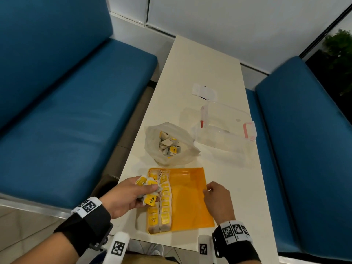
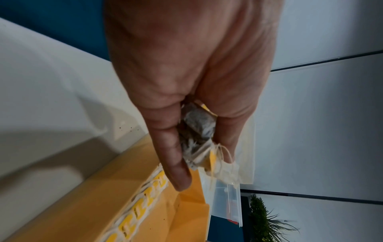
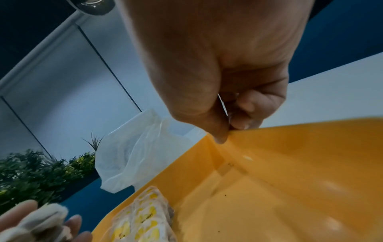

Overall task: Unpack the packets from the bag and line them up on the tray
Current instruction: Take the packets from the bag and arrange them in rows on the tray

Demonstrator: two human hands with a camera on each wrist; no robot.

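Observation:
An orange tray (image 1: pixel 190 199) lies at the table's near end. Two rows of yellow-labelled tea packets (image 1: pixel 162 202) are lined up along its left side. My left hand (image 1: pixel 150 191) hovers over those rows and grips a bunch of packets (image 1: pixel 147 187); in the left wrist view the bunch (image 2: pixel 199 131) sits between thumb and fingers. My right hand (image 1: pixel 206 189) pinches the tray's right rim (image 3: pixel 244 129) between thumb and forefinger. Behind the tray stands the open clear plastic bag (image 1: pixel 169 143) with several more packets inside.
A clear lidded container (image 1: pixel 224 122) with pink clips lies right of the bag, and a small white object (image 1: pixel 204 91) lies beyond it. Blue benches (image 1: pixel 66 111) flank the narrow white table (image 1: pixel 200 63). The tray's right half (image 3: pixel 290 188) is bare.

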